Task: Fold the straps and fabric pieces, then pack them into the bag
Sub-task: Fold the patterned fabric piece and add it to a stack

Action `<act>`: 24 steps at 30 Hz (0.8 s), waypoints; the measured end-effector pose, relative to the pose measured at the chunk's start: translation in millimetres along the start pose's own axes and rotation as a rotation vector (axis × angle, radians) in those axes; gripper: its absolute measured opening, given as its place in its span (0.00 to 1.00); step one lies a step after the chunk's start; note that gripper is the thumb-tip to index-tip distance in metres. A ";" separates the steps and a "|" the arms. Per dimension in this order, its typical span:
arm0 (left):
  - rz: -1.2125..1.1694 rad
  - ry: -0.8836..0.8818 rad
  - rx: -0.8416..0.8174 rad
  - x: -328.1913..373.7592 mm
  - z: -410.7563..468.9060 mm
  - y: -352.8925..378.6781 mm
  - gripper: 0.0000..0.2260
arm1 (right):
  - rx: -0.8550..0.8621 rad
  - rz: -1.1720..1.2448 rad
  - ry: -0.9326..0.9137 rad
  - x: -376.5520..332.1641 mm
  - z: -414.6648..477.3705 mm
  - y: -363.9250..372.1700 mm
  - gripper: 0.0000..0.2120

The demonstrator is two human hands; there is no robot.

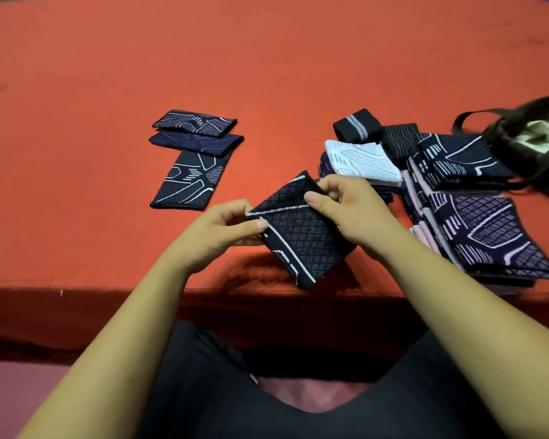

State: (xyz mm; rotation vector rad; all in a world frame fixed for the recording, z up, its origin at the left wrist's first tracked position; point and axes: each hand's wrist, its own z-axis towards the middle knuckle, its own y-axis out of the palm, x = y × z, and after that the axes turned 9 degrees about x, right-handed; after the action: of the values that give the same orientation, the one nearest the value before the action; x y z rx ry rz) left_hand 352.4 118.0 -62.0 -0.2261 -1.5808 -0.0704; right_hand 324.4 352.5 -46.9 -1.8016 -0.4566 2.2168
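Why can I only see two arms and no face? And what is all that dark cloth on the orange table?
The camera sits on the person's head and looks down, so you see what they see: their own arms. There is no machine here, just two bare hands. The left hand and the right hand both pinch one dark patterned piece, near the front edge of the table. To the left lie three more pieces. To the right is a pile of such pieces, with a white piece and a looped black strap at its far end. At the far right lies a green bag.
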 end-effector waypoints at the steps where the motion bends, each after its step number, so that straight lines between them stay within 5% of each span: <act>1: -0.019 -0.011 0.037 1.0 2.2 1.9 0.09 | 0.040 -0.014 0.002 0.9 -1.0 -1.2 0.10; 7: -0.278 0.004 0.290 18.3 13.7 48.4 0.09 | 0.313 -0.073 0.000 -8.0 -7.3 3.5 0.12; 19: -0.363 -0.039 0.146 60.6 36.7 129.7 0.21 | 0.506 -0.197 0.084 -6.9 -4.6 -79.0 0.17; 24: -0.329 -0.093 -0.070 68.7 46.4 189.5 0.33 | 0.662 -0.229 0.113 7.9 -13.7 -142.2 0.18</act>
State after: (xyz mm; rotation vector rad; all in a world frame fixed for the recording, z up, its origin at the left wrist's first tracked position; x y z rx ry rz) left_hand 341.9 318.7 -13.2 -0.0219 -1.6974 -0.3759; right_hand 335.5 487.5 -0.8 -1.4194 0.0930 1.8016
